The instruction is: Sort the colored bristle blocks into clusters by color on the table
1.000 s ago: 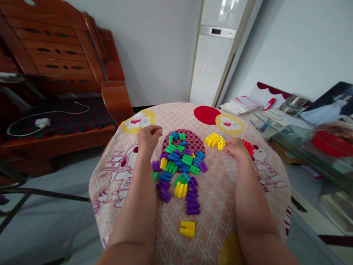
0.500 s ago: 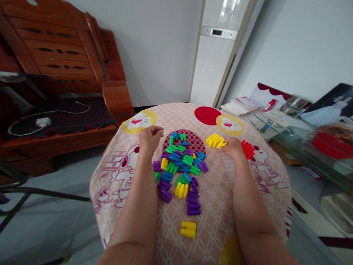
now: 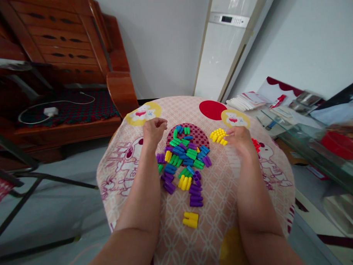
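My left hand (image 3: 155, 130) hovers over the far left of the round table, its fingers curled together; nothing shows between them. Just right of it lies a loose spread of bullet-shaped plastic building blocks (image 3: 181, 151) in green, blue, purple and yellow. My right hand (image 3: 239, 138) is at the right edge of a tight cluster of yellow building blocks (image 3: 218, 136), fingertips pinched at the end of one block. Behind that wrist, partly covered, sit red building blocks (image 3: 256, 145). Nearer me are purple blocks (image 3: 196, 195) and a yellow pair (image 3: 190, 219).
A patterned cloth (image 3: 216, 200) covers the table. To the right stands a glass shelf (image 3: 313, 154) bearing papers (image 3: 247, 101) and a red basin (image 3: 340, 144). A wooden bench (image 3: 121, 94) is at the left, and a white cabinet-like unit (image 3: 220, 49) stands behind.
My right hand has shifted from the near right corner of the yellow cluster to farther along its right side. My left hand has barely moved. The whole view has tilted slightly.
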`<state>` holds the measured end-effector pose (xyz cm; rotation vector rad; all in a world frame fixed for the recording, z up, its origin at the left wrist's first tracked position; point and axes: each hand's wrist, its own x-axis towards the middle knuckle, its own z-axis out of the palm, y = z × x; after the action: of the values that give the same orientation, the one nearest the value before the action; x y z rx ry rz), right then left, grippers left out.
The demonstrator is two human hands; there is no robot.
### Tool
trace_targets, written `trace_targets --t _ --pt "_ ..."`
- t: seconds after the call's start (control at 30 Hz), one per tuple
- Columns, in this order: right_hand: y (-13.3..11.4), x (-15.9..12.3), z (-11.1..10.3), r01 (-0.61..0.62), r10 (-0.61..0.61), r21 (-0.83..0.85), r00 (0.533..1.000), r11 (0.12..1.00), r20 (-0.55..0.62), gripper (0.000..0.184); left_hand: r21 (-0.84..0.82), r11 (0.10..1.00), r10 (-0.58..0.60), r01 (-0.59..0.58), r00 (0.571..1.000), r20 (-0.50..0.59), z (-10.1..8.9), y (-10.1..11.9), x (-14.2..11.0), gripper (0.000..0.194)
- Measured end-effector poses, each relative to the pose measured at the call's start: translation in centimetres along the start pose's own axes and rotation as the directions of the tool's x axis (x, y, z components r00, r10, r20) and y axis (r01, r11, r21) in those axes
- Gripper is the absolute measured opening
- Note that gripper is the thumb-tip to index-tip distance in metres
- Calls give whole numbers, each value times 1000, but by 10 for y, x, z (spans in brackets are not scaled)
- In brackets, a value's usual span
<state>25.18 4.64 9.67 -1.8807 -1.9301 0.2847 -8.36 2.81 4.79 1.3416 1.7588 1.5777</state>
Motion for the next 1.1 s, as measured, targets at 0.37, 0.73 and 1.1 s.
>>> trace_targets --t 0.37,0.73,1.1 --pt "-143 -107 25 776 -568 -13 471 630 675 18 -6 1000 -8 8 1000 -25 -5 0 1 27" --pt "-135 -93 13 725 -574 8 539 689 616 12 -9 1000 -8 7 1000 -29 -6 -3 2 27" --pt "-22 -12 -14 76 -6 -420 986 905 165 18 -18 1000 7 -7 1000 8 0 -5 2 31"
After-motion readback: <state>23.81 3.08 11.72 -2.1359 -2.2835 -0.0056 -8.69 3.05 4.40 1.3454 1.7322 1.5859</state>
